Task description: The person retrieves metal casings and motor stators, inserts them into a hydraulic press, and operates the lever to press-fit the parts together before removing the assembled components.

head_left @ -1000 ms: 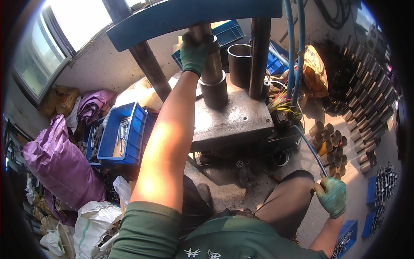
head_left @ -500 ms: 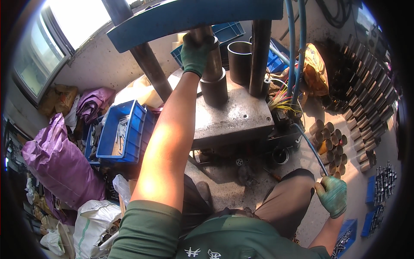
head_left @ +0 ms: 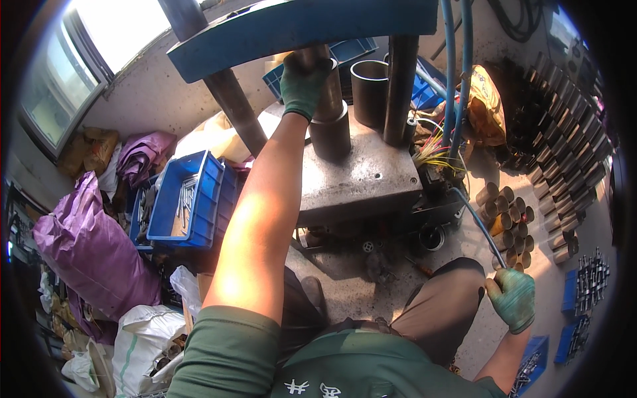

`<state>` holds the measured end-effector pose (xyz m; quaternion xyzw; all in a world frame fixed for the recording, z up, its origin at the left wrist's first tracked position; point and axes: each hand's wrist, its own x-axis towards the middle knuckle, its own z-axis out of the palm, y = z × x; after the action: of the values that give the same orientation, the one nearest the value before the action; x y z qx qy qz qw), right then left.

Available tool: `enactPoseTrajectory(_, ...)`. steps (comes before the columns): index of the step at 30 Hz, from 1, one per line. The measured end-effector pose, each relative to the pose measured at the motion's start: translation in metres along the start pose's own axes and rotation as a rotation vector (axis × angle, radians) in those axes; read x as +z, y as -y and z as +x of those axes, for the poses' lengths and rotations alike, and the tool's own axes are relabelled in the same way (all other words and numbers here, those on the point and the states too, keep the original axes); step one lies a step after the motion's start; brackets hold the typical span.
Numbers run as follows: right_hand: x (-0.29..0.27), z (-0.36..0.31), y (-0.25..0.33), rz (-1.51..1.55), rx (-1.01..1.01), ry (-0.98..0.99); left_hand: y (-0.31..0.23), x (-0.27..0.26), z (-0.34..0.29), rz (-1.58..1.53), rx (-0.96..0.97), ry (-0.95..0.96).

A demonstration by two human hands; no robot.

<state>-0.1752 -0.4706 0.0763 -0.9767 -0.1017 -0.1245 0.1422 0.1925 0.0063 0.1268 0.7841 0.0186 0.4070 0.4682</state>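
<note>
My left hand (head_left: 300, 91), in a green work glove, reaches up to the press and closes round a shiny metal tube (head_left: 330, 103). Some of its fingers are hidden behind the tube. That tube stands upright in a wider dark steel cylinder (head_left: 331, 140) on the press table (head_left: 352, 189). Above it, the press ram (head_left: 310, 56) comes down below a blue crossbeam (head_left: 305, 36). Low on the right, my gloved right hand (head_left: 513, 298) is closed on the end of a metal lever (head_left: 484, 231), which slants up toward the press.
Steel columns (head_left: 400, 93) flank the work, with another open cylinder (head_left: 369, 93) behind. Blue hoses (head_left: 458, 79) and loose wires (head_left: 434, 156) hang at the right. Short tubes (head_left: 507, 219) and stacked tubes (head_left: 564, 146) stand farther right. A blue bin (head_left: 179, 232) and purple sack (head_left: 93, 252) are left.
</note>
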Motion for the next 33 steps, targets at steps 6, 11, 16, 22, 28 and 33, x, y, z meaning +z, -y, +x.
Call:
enactPoseTrajectory(6, -0.007, 0.006, 0.0, 0.018, -0.016, 0.044, 0.009, 0.005, 0.001, -0.006, 0.045, -0.027)
enactPoseTrajectory(11, -0.022, 0.03, -0.002, 0.078, -0.068, 0.034, 0.013, 0.005, 0.004, -0.058, 0.051, -0.016)
enactPoseTrajectory(16, -0.053, 0.157, 0.007, 0.057, -0.279, -0.52, 0.004, 0.0, -0.004, -0.098, 0.02, -0.005)
enactPoseTrajectory(22, -0.073, 0.25, -0.021, -0.105, -0.275, -0.631, -0.01, 0.007, -0.009, -0.099, -0.015, -0.001)
enactPoseTrajectory(28, -0.062, 0.161, -0.004, 0.051, -0.248, -0.276, -0.001, -0.006, -0.009, -0.096, 0.033, -0.042)
enactPoseTrajectory(33, -0.025, 0.028, -0.043, 0.004, -0.259, 0.279, 0.001, 0.0, -0.006, -0.158, 0.038, -0.022)
